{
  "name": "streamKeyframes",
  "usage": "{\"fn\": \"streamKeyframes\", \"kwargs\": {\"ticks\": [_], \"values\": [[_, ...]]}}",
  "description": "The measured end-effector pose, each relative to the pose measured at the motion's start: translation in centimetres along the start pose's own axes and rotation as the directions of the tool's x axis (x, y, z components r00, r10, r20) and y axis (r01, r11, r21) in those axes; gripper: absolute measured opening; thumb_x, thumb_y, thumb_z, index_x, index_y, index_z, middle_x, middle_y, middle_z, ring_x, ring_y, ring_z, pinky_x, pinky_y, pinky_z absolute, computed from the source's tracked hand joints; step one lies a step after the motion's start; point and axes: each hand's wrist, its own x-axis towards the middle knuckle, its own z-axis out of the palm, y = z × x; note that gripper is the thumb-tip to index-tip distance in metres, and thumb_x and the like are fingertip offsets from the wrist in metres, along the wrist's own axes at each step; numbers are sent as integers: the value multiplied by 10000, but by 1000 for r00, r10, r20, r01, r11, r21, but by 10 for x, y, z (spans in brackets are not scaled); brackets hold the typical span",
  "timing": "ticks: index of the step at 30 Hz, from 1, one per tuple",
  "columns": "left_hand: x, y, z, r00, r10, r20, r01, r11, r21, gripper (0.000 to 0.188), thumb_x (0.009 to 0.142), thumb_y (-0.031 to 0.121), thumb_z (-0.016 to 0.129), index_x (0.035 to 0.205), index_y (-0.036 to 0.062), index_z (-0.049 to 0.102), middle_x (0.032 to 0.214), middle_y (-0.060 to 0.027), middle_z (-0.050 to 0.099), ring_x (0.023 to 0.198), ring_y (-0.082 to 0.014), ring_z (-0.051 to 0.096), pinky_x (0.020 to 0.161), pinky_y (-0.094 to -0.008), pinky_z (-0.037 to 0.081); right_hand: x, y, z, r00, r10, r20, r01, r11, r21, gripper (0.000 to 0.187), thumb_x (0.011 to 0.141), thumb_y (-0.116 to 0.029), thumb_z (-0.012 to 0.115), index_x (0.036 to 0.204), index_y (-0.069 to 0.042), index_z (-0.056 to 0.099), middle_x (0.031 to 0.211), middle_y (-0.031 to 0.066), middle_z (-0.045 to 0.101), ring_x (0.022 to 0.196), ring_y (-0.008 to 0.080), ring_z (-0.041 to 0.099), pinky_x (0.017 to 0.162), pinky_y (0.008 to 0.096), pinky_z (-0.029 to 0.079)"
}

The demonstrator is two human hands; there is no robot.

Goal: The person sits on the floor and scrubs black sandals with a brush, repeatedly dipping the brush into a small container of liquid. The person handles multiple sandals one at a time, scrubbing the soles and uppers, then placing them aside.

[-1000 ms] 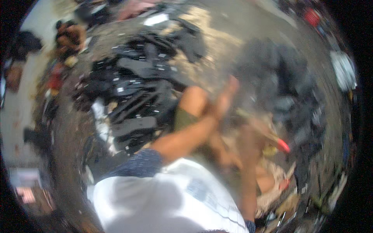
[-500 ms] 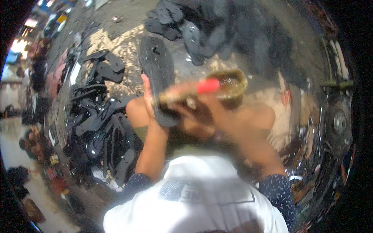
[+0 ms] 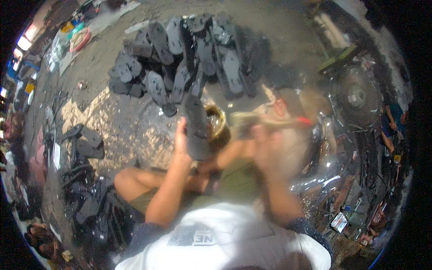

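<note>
My left hand [image 3: 180,140] grips a dark flip-flop sole [image 3: 195,130] by its left edge and holds it upright above my lap. In my right hand [image 3: 265,139], smeared by motion, is a brush [image 3: 240,122] with a red-ended handle. The brush head points left, apart from the sole. Between the sole and the brush sits a round pot [image 3: 221,119] with a yellowish, caked rim. The sole hides part of the pot, and its contents are hard to make out.
Many dark soles [image 3: 182,78] lie heaped on the floor ahead. Another pile of dark footwear [image 3: 87,202] is at my left. A round fan [image 3: 357,96] stands at the right, with tools and clutter [image 3: 355,216] nearer me. A red-rimmed basin [image 3: 80,39] is far left.
The brush has moved off the sole to the right with my right hand, its red end now pointing right. The view has shifted, showing more of the sole heap and the fan.
</note>
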Motion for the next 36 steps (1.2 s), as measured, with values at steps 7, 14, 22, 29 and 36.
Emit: {"fn": "streamKeyframes", "kwargs": {"ticks": [7,14,22,29,36], "values": [[173,42,92,981,117,-156,-69,956,287,412,969,327,538,1328,131,485,1138,-96,634,1023,-273,626,884,-459,532,19,-3,-54,946,-99,-308,193,936,294,360,938,-94,642,1262,-10,509,1188,77,606,1092,142,564,982,301,433],[27,81,-11,897,318,306,-435,515,739,258,967,254,571,1023,34,692,995,-108,711,876,-165,664,790,-344,526,15,10,-14,936,40,-349,-45,999,-6,335,909,-337,704,855,-17,619,841,63,645,728,115,569,588,268,467],[-351,233,-191,-312,946,82,341,31,940,332,847,332,713,992,33,699,900,-138,690,811,-260,657,754,-374,519,48,26,26,980,80,-182,-106,984,-140,460,843,-399,768,820,-9,525,874,86,611,728,173,567,636,286,480],[-342,234,-277,619,774,-134,736,-512,443,885,696,375,824,1439,122,416,1334,-178,549,1204,-401,533,968,-498,452,89,109,82,937,190,292,-92,943,-319,441,943,-371,661,1054,52,599,1077,133,640,957,176,589,878,312,462],[-344,242,-280,360,927,106,611,-320,724,501,836,67,596,1334,49,547,1017,-200,629,940,-361,633,845,-437,510,92,149,74,620,254,743,384,727,-569,282,908,-195,686,1101,3,631,1091,156,680,1017,272,630,929,361,457]]}}
